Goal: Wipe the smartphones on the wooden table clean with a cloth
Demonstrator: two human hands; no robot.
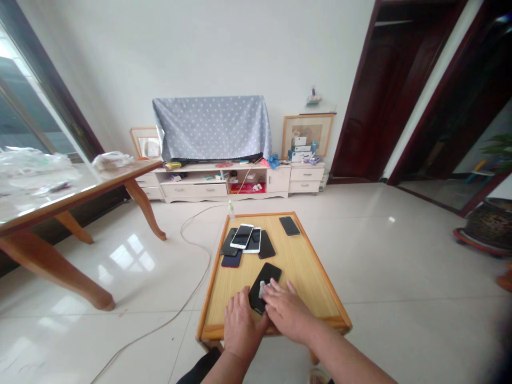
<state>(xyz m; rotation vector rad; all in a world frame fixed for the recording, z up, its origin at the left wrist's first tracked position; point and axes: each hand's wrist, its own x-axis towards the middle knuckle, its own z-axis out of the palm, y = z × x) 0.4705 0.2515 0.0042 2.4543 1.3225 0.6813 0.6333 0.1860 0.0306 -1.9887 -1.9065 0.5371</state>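
Left hand (241, 322) steadies phone (269, 272) by table's near edge (214, 332).

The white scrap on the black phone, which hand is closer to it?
Right. The right hand reaches in from the right and touches the white scrap; the left hand is apart from it, by the black phone's near left side.

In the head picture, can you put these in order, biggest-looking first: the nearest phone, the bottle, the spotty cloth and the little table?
1. Little table (it looks bigger partly because it's closer)
2. Spotty cloth
3. Nearest phone
4. Bottle
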